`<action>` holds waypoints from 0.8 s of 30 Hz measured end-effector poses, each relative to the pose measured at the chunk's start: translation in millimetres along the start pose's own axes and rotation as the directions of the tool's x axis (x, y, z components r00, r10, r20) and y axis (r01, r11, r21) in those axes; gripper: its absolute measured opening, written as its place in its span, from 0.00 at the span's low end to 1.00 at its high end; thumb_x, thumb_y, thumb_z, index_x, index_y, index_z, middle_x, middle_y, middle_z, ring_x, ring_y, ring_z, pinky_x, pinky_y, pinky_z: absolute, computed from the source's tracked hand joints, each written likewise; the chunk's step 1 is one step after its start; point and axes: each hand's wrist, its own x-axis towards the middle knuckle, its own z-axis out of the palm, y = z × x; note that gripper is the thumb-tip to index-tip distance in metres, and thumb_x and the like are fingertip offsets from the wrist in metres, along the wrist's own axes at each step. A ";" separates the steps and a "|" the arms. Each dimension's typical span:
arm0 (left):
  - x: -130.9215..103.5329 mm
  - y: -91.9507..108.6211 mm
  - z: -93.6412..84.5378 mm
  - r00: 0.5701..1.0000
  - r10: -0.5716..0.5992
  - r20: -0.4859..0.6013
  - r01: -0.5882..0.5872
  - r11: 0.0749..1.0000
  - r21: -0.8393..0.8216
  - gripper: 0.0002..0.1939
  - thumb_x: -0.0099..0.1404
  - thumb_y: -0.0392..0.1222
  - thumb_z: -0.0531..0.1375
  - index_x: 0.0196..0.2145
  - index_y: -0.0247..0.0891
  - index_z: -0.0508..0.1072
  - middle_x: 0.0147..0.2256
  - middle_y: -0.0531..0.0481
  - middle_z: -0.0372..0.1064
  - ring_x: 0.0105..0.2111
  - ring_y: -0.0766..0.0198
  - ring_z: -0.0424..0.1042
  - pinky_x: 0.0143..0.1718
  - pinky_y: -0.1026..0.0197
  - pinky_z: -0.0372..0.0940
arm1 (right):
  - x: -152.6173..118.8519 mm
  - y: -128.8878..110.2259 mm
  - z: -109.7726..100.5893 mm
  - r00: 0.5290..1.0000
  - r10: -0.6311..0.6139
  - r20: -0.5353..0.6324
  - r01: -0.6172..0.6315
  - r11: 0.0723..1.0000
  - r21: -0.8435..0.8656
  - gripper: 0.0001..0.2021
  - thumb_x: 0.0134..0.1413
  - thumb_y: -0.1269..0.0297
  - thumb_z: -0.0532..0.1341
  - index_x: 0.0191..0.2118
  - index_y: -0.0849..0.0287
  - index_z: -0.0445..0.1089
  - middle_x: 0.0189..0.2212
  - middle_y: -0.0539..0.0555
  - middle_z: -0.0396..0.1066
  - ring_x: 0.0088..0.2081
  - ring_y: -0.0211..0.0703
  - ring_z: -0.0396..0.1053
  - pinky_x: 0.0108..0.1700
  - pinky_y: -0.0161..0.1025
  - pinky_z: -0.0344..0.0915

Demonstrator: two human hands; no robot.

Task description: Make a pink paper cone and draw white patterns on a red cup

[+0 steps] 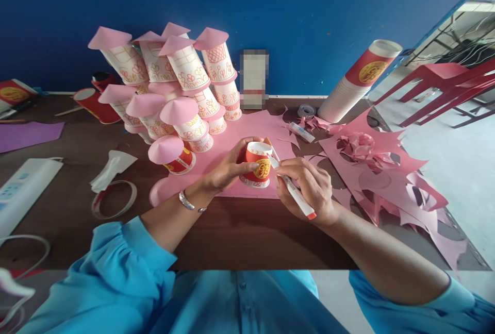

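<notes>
So the left hand point(228, 166) has fingers curled round a paper cup point(251, 170), held just above the near part of the pink sheet point(255, 122). The right hand point(309, 184) pinches a white marker point(296, 197), tip at the cup's right side. Cup's red with a yellow emblem and white bands. Probably light, thin-walled and easy to dent, so a gentle grip round the middle suits it.
</notes>
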 end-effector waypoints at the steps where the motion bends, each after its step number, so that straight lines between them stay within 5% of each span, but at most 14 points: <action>1: 0.0 0.2 0.3 1.000 0.002 -0.009 -0.002 1.000 0.007 0.29 0.66 0.48 0.77 0.61 0.45 0.76 0.62 0.43 0.76 0.61 0.48 0.75 0.63 0.46 0.70 | -0.5 -0.2 0.3 1.000 0.006 0.001 -0.006 1.000 0.000 0.13 0.67 0.76 0.62 0.53 0.53 0.71 0.37 0.52 0.83 0.35 0.44 0.84 0.36 0.37 0.79; 12: -0.9 7.3 6.3 0.994 -0.104 -0.018 0.105 0.994 0.027 0.33 0.63 0.50 0.80 0.62 0.43 0.76 0.56 0.41 0.80 0.55 0.50 0.79 0.58 0.49 0.72 | 1.8 -5.0 2.9 1.000 -0.016 0.011 0.016 0.999 0.042 0.11 0.70 0.75 0.63 0.52 0.53 0.70 0.37 0.52 0.83 0.35 0.43 0.84 0.35 0.37 0.80; 24: -1.4 4.6 3.6 0.992 -0.113 -0.052 0.115 0.992 0.056 0.34 0.63 0.51 0.80 0.63 0.44 0.78 0.60 0.42 0.80 0.61 0.46 0.76 0.64 0.47 0.69 | 2.8 -1.7 0.7 0.999 -0.042 0.017 0.042 0.999 -0.019 0.10 0.70 0.75 0.62 0.50 0.54 0.69 0.35 0.52 0.82 0.33 0.42 0.82 0.34 0.36 0.77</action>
